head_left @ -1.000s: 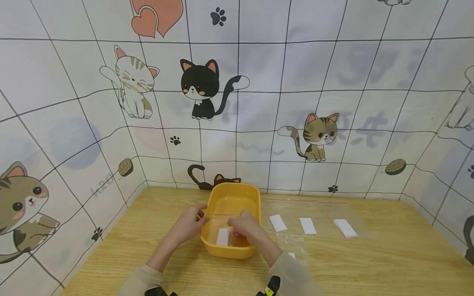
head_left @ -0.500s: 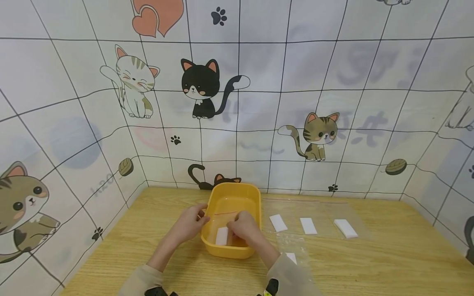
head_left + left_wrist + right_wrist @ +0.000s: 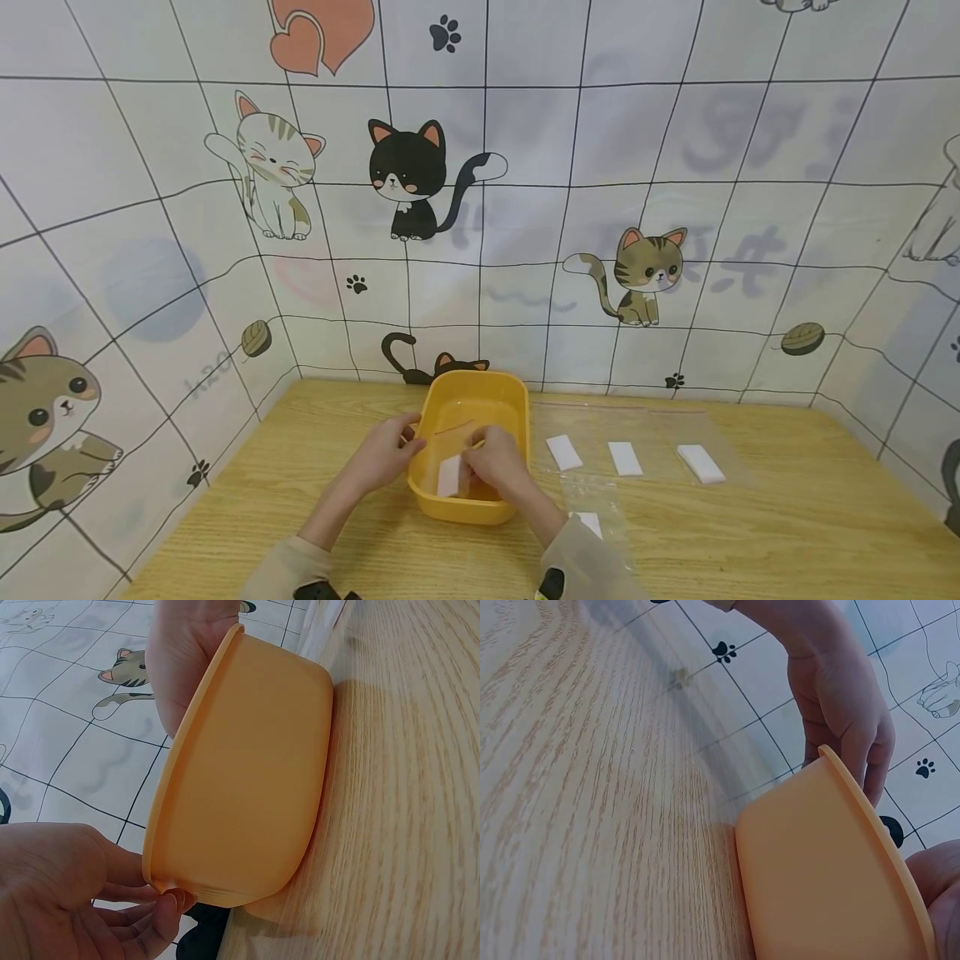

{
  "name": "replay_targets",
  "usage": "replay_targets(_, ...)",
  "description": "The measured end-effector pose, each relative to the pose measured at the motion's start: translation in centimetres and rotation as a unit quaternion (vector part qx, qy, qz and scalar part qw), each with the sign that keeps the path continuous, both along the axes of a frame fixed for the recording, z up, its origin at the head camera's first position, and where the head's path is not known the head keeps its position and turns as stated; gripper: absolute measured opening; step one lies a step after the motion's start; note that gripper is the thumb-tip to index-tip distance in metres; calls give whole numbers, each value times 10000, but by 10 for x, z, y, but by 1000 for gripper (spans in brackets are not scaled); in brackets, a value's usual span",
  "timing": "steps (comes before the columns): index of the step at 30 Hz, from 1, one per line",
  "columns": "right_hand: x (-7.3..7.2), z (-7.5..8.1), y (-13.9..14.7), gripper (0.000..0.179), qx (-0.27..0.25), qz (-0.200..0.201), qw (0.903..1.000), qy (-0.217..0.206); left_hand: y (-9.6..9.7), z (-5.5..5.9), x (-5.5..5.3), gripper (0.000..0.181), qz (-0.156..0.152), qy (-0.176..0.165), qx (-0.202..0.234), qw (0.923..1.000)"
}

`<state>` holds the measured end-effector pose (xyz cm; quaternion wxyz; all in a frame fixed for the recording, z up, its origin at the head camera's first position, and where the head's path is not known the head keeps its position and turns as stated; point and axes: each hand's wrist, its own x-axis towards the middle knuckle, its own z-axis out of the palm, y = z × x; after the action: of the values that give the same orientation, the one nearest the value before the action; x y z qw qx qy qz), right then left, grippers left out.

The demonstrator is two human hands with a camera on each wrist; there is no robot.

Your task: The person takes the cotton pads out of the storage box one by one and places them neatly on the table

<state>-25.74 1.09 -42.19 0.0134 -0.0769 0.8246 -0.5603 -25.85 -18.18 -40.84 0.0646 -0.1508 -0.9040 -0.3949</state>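
A yellow plastic basin (image 3: 483, 397) stands on the wooden table. My left hand (image 3: 384, 454) grips its left rim, thumb and fingers at the edge, as the left wrist view also shows from outside the basin (image 3: 247, 765). Inside, my right hand (image 3: 495, 458) pinches a clear zip bag (image 3: 452, 442) with a red line along its top. Through the bag a white rectangular block (image 3: 448, 477) shows, tilted a little. The right fingertips are hidden behind the basin wall (image 3: 817, 870) in the right wrist view.
To the right of the basin, several clear bags lie flat on the table (image 3: 787, 517), with white blocks (image 3: 625, 458) in them. One more block (image 3: 587, 523) lies nearer, partly behind the right sleeve (image 3: 592, 558). A cat-print cloth wall (image 3: 525, 208) encloses the back and sides.
The right hand has taken hold of the bag and raised its right side, so the red top line and the white block now slant. The left hand has stayed at the rim.
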Motion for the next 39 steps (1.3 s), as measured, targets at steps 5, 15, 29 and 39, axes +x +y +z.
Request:
replay_targets(5,1,2,0,9,-194,14,9997,139,0,0,0,38,17,-32,6,10000)
replay_targets(15,-1,2,0,13,-313,-133,9981,519,-1,-1,0,39,41,-102,33,9999)
replay_targets(29,0,15,12,16,-869,-342,9955,128,-1,3,1,40,25,-178,-64,9998)
replay_targets(39,5,21,24,18,-840,-264,9961,-3,0,3,0,40,46,-264,-76,9996)
